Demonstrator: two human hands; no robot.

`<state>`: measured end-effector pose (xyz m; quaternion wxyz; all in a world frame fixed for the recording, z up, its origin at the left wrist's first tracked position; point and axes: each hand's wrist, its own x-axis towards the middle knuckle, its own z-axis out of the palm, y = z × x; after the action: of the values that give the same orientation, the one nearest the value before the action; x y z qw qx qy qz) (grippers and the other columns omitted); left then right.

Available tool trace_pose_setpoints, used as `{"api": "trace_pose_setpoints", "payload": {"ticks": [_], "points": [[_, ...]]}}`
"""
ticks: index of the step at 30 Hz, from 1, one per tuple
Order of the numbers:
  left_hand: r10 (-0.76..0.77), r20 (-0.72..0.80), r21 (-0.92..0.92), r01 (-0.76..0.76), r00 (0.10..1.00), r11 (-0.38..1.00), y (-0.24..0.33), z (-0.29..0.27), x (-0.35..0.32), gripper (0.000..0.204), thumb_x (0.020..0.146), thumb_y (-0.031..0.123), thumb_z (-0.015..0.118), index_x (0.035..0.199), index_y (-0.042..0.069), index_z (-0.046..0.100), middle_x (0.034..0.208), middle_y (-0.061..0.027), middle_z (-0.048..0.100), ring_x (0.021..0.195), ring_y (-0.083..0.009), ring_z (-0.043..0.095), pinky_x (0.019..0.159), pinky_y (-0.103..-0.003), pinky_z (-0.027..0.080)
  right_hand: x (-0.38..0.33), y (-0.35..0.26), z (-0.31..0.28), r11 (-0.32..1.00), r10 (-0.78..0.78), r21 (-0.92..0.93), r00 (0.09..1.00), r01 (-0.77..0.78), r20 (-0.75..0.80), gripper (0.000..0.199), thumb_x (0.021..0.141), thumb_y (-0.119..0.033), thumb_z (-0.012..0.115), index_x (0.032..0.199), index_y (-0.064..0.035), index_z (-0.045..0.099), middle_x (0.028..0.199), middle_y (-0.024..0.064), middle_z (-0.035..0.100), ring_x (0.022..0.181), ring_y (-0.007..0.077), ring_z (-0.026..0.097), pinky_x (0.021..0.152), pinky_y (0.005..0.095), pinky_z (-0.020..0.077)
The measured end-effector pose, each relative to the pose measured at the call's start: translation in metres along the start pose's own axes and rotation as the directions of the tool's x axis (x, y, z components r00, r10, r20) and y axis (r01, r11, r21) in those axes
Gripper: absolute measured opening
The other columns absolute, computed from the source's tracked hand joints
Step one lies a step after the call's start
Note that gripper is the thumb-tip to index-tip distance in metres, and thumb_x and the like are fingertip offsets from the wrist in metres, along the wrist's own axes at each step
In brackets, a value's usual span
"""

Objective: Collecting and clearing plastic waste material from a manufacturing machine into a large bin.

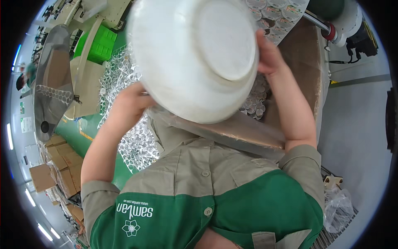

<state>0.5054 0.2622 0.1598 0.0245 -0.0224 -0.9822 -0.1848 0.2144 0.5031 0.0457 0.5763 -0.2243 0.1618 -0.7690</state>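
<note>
A large white basin [170,58] is tipped up in front of me, its round base facing me and its inside hidden. My left hand [130,103] grips its lower left side, with the fingertips out of sight behind it. On the opposite side, my right hand [269,54] is closed against the basin's wall, slightly blurred. Below and behind the basin stands a cardboard box [296,45] with a clear plastic liner [224,130] over its near edge. Small round clear discs [255,101] lie heaped inside the box.
Tangled, punched-out strip scrap [139,143] piles up on the green floor to the left. Beyond it are a green crate [103,43] and machinery. A sheet of printed rounds [275,14] hangs over the box near a roller [325,8]. Cardboard cartons [62,162] stand at far left.
</note>
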Motion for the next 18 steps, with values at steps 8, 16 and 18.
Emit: {"api": "trace_pose_setpoints", "payload": {"ticks": [8,16,18], "points": [[0.238,-0.473,0.371,-0.054,0.848,0.927,-0.033,-0.117,-0.092,0.014,0.07,0.0,0.066,0.083,-0.001,0.072,0.11,-0.0185,0.061,0.102,-0.0296,0.059,0.078,-0.033,0.051,-0.062,0.089,-0.169,-0.487,-0.195,-0.536,0.684,-0.689,-0.702,0.036,0.081,-0.04,0.068,0.105,-0.0128,0.068,0.1,0.0127,0.068,0.096,0.0328,0.064,0.08,0.0437,0.0502],[-0.661,-0.258,-0.461,0.511,0.705,0.725,-0.175,-0.022,-0.147,0.076,0.077,0.025,0.075,0.143,0.012,0.041,0.148,-0.0115,0.04,0.14,-0.0249,0.029,0.113,-0.035,0.023,-0.018,0.04,-0.086,-0.511,-0.196,-0.656,0.819,-0.555,-0.539,0.037,0.082,-0.035,0.066,0.105,-0.0066,0.068,0.098,0.02,0.067,0.095,0.0375,0.064,0.081,0.0455,0.0483],[-0.914,-0.122,-0.644,0.669,0.387,0.37,-0.207,0.049,-0.178,0.085,0.073,0.045,0.077,0.143,0.012,0.041,0.142,-0.0199,0.044,0.13,-0.0286,0.044,0.102,-0.04,0.038,-0.018,0.027,-0.071,-0.388,-0.12,-0.782,0.868,-0.487,-0.481,0.034,0.082,-0.028,0.067,0.104,-0.0016,0.067,0.095,0.0214,0.068,0.092,0.0372,0.064,0.079,0.0422,0.0487]]}}
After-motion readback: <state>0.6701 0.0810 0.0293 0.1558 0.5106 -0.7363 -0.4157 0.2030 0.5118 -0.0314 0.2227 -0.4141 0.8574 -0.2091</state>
